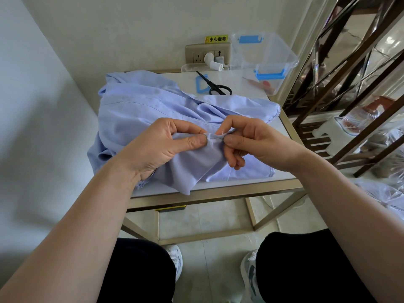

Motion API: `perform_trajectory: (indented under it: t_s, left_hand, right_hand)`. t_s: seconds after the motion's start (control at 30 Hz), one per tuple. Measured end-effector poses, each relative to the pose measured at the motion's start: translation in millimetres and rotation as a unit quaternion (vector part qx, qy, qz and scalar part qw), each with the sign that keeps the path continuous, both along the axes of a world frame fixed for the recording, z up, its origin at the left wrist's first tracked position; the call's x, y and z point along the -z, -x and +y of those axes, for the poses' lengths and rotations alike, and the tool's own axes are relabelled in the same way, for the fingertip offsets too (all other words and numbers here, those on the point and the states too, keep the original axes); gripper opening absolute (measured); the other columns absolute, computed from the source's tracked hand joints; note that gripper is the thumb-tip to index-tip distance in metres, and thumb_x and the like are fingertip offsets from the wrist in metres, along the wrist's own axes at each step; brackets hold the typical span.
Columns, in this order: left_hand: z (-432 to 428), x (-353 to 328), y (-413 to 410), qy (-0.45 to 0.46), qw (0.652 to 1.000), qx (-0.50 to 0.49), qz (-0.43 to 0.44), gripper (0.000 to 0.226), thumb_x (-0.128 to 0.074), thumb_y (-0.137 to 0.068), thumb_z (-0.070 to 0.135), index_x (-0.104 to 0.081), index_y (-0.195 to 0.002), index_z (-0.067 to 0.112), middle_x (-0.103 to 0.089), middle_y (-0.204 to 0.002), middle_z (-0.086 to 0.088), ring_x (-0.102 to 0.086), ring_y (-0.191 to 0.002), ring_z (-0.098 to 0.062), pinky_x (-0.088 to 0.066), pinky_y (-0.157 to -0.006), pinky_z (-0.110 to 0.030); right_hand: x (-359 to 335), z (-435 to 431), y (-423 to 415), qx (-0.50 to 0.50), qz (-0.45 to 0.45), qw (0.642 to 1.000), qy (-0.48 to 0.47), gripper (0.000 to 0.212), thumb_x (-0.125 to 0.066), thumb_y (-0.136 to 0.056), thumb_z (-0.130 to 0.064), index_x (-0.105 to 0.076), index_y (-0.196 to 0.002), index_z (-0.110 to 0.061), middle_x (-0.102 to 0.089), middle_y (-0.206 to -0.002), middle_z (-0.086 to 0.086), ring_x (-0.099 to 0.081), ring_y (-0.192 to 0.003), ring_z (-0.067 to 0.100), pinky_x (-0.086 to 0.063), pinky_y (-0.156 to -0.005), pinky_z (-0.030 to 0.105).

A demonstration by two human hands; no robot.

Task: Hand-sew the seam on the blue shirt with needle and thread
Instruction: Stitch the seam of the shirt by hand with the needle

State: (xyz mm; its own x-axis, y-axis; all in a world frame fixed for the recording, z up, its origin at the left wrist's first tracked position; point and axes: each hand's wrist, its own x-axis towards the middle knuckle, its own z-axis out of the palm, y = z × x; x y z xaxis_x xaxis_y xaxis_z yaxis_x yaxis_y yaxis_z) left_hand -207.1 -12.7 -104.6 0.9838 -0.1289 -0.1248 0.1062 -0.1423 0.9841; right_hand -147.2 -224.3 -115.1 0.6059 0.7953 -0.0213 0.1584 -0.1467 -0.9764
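I see the counter [239, 85] as a white top on a brass-coloured metal frame, set against the wall. The blue shirt [140, 106] covers most of it, bunched from 9 o'clock through the centre to 3 o'clock, and some cloth hangs over the edge at 7 o'clock. At 12 o'clock black scissors [215, 84] lie flat on the bare top, blades towards 11 o'clock, crossing a corner of a blue plastic frame [200, 86]. A clear lid [192, 67] lies along the far edge. At 1 o'clock a clear box [271, 55] with blue latches fills the corner, and a red-handled tool [261, 83] lies at its foot.
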Motion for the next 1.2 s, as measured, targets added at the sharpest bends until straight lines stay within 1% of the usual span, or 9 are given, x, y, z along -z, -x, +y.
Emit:
perform_trajectory:
  t_s: [0.17,0.37,0.5,0.6,0.73,0.9,1.03,1.1,1.2]
  left_hand:
    - [-2,1,0,-0.014,1.000,-0.001,0.014,0.011,-0.074,-0.067,0.031,-0.079,-0.074,0.025,-0.076,-0.086,0.001,-0.068,-0.083,-0.006,-0.053,-0.082,-0.017]
    - [-3,-1,0,0.026,0.999,-0.006,0.020,0.007,-0.071,-0.068,0.027,-0.078,-0.069,0.026,-0.074,-0.077,0.006,-0.067,-0.074,-0.004,-0.051,-0.070,-0.015]
    - [-4,-1,1,0.010,1.000,0.009,0.023,0.008,-0.071,-0.069,0.030,-0.079,-0.072,0.026,-0.075,-0.081,0.003,-0.068,-0.078,-0.006,-0.052,-0.074,-0.017]
    - [-3,-2,0,0.013,1.000,-0.004,0.013,0.011,-0.072,-0.069,0.032,-0.078,-0.073,0.024,-0.075,-0.083,0.001,-0.067,-0.080,-0.008,-0.052,-0.078,-0.020]
    - [-1,-1,-2,0.020,0.999,-0.028,0.008,0.011,-0.073,-0.069,0.033,-0.078,-0.074,0.025,-0.075,-0.084,0.001,-0.067,-0.080,-0.008,-0.051,-0.079,-0.021]
    - [-5,1,-2,0.026,0.999,-0.011,0.024,0.015,-0.073,-0.069,0.031,-0.078,-0.077,0.019,-0.075,-0.085,-0.003,-0.067,-0.079,-0.011,-0.053,-0.075,-0.021]
    - [-4,2,-2,0.027,0.999,-0.006,0.023,0.014,-0.072,-0.072,0.027,-0.077,-0.079,0.017,-0.075,-0.087,-0.006,-0.068,-0.081,-0.013,-0.054,-0.079,-0.023]
    - [-5,3,-2,0.024,0.999,-0.013,0.019,0.015,-0.071,-0.074,0.027,-0.076,-0.082,0.015,-0.075,-0.088,-0.006,-0.067,-0.081,-0.013,-0.054,-0.078,-0.024]
    - [-7,3,-5,-0.001,0.998,-0.061,0.005,0.015,-0.074,-0.068,0.037,-0.078,-0.074,0.023,-0.075,-0.084,0.000,-0.066,-0.079,-0.011,-0.051,-0.079,-0.026]
  right_hand:
    - [3,2,2,-0.011,0.005,1.000,-0.004,0.011,-0.040,-0.103,-0.005,-0.047,-0.096,-0.011,-0.066,-0.062,0.003,-0.053,-0.050,0.015,-0.047,-0.058,0.021]
    - [1,5,1,0.029,0.005,0.999,-0.014,0.004,-0.044,-0.102,-0.007,-0.048,-0.099,-0.005,-0.065,-0.060,0.004,-0.051,-0.048,0.017,-0.047,-0.055,0.024]
    - [2,7,2,0.028,-0.006,0.999,-0.014,0.002,-0.046,-0.100,-0.007,-0.048,-0.099,-0.006,-0.065,-0.062,0.004,-0.052,-0.050,0.017,-0.048,-0.056,0.024]
    - [0,7,1,0.035,-0.012,0.999,-0.012,0.007,-0.045,-0.101,-0.006,-0.050,-0.102,-0.011,-0.066,-0.069,0.006,-0.055,-0.053,0.016,-0.049,-0.059,0.025]
    - [-2,3,-3,0.067,-0.022,0.997,-0.032,0.018,-0.040,-0.102,0.002,-0.051,-0.104,-0.012,-0.066,-0.074,0.008,-0.053,-0.055,0.015,-0.050,-0.061,0.025]
    - [0,7,0,0.028,-0.030,0.999,-0.029,0.016,-0.038,-0.103,0.001,-0.045,-0.111,-0.010,-0.065,-0.073,0.005,-0.053,-0.055,0.017,-0.049,-0.061,0.026]
    - [1,8,-1,0.022,-0.035,0.999,-0.032,0.016,-0.039,-0.102,-0.001,-0.045,-0.109,-0.014,-0.066,-0.070,-0.001,-0.054,-0.056,0.017,-0.049,-0.063,0.024]
    - [4,11,0,0.056,-0.071,0.996,-0.021,0.016,-0.044,-0.101,-0.001,-0.047,-0.107,-0.016,-0.065,-0.074,-0.001,-0.057,-0.062,0.017,-0.051,-0.066,0.025]
    - [4,12,-3,0.154,-0.207,0.966,-0.018,0.017,-0.061,-0.094,-0.008,-0.055,-0.105,-0.019,-0.063,-0.098,0.000,-0.059,-0.085,0.013,-0.053,-0.077,0.027]
